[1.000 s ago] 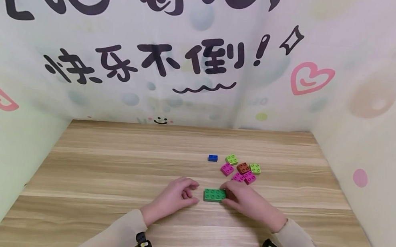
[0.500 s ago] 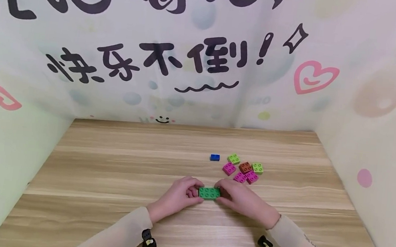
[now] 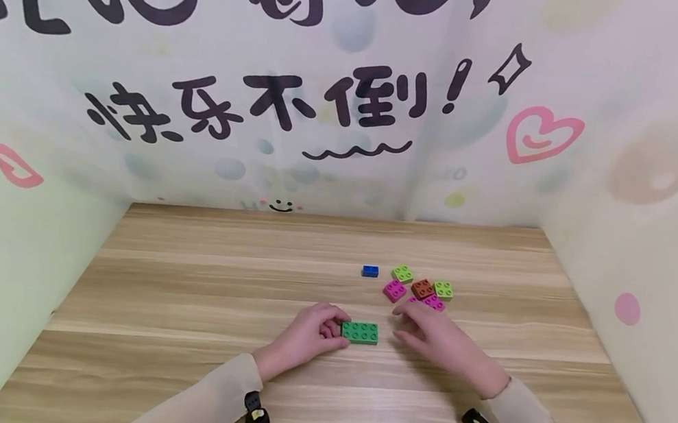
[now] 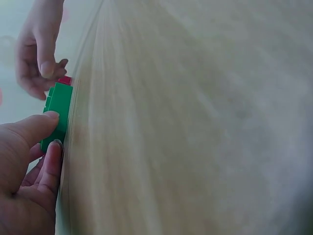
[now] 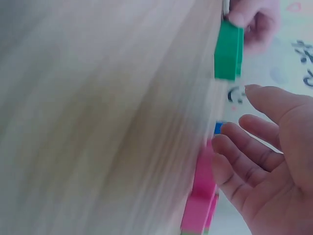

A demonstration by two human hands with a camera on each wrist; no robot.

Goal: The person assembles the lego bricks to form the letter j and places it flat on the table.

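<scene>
A green eight-stud toy brick (image 3: pixel 360 332) lies studs up on the wooden table. My left hand (image 3: pixel 310 332) pinches its left end between thumb and fingers; the left wrist view shows the thumb on the near side of the green brick (image 4: pixel 59 105). My right hand (image 3: pixel 440 339) is apart from the brick, to its right, fingers spread and holding nothing. In the right wrist view the right hand (image 5: pixel 274 152) has its thumb away from its fingers, close to pink bricks (image 5: pixel 199 196). Behind that hand, pink bricks (image 3: pixel 433 303) are partly hidden.
Beyond the hands lie a small blue brick (image 3: pixel 370 271), a lone pink brick (image 3: pixel 395 290), a brown brick (image 3: pixel 422 288) and lime bricks (image 3: pixel 443 290). A printed cloth wall (image 3: pixel 342 184) borders the table (image 3: pixel 210 253) at the back, with walls on both sides.
My left hand came to the green brick's left end and took hold. The brick shifted slightly left, then my right hand let go and moved right toward the pink bricks.
</scene>
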